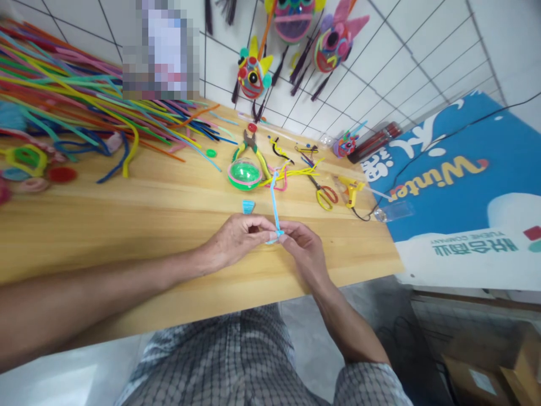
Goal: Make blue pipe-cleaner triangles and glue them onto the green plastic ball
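Over the near part of the wooden table, my left hand (236, 239) and my right hand (305, 248) meet fingertip to fingertip. Both pinch a light blue pipe cleaner (275, 203), bent or coiled at the fingers, with its long free end pointing away from me. Just beyond my left hand lies a small light blue folded piece (248, 207). Farther back sits a clear and green plastic ball (245, 173) with a pink band. Pliers (250, 148) with green and yellow handles rest behind it, and yellow pipe cleaners (310, 169) lie to its right.
Many colourful pipe cleaners (84, 107) are heaped at the left back. Scissors (325, 196), a yellow glue gun (351, 189) and its dark cord lie to the right. Colourful animal-head ornaments (253, 76) hang before the tiled wall. A blue printed board (456, 169) borders the table.
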Demonstrator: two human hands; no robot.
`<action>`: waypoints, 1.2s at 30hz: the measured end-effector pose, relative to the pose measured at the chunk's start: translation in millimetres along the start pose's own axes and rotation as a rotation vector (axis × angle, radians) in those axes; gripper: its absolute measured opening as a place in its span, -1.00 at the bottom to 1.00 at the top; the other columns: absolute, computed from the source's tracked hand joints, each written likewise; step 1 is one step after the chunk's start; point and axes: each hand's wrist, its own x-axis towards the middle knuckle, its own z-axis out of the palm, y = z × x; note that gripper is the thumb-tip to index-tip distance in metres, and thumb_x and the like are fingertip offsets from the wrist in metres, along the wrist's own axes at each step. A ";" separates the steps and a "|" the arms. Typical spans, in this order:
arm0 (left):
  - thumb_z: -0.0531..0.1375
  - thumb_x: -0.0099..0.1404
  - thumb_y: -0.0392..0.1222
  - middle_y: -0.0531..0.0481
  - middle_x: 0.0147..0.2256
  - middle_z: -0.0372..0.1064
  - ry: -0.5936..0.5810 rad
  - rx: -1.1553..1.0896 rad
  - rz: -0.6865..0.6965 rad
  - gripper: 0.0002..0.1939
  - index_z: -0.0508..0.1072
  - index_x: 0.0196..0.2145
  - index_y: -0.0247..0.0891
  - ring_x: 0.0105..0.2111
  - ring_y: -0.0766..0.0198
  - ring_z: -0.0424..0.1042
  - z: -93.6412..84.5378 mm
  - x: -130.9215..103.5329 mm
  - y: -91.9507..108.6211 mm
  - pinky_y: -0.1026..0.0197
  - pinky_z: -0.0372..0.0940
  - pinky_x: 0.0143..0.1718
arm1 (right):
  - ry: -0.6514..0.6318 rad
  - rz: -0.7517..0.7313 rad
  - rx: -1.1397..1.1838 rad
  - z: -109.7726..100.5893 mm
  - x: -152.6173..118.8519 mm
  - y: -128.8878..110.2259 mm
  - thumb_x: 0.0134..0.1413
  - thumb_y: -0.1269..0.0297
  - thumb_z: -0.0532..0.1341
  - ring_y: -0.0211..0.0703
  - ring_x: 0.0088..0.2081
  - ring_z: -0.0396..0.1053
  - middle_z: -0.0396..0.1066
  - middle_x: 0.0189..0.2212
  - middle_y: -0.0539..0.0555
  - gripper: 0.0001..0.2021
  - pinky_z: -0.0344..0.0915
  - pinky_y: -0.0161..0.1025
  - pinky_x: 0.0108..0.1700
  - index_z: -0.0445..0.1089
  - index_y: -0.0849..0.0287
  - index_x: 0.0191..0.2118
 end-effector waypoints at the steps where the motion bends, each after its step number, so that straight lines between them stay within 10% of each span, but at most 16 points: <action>1: 0.35 0.18 -0.07 0.01 -0.42 0.54 0.003 0.006 -0.005 -0.80 0.61 -0.39 -0.28 -0.39 0.27 0.42 0.2 -0.1 -0.2 0.23 0.28 -0.29 | -0.003 -0.007 -0.003 0.2 0.4 1.0 0.00 0.10 0.44 -0.13 -0.25 0.50 0.60 -0.29 0.02 -0.75 0.44 -0.13 -0.08 0.57 0.03 -0.19; 28: 0.34 0.09 -0.08 0.07 -0.43 0.45 -0.023 -0.114 -0.148 -0.78 0.59 -0.35 -0.28 -0.43 0.33 0.31 -1.8 2.9 -6.1 0.27 0.18 -0.36 | -0.073 -0.148 -0.173 -2.3 3.6 12.1 0.15 0.24 0.32 -0.23 -0.30 0.37 0.40 -0.35 -0.05 -0.73 0.32 -0.23 -0.15 0.49 0.03 -0.02; 36: 0.30 0.12 -0.02 0.16 -0.54 0.21 -0.058 -0.046 -0.154 -0.75 0.47 -0.45 -0.27 -0.51 0.38 0.13 -2.2 1.9 -5.2 0.27 0.02 -0.44 | -0.048 -0.315 -0.440 0.8 19.4 -17.8 0.15 0.28 0.30 -0.23 -0.36 0.33 0.41 -0.42 -0.05 -0.92 0.29 -0.23 -0.24 0.46 0.10 -0.36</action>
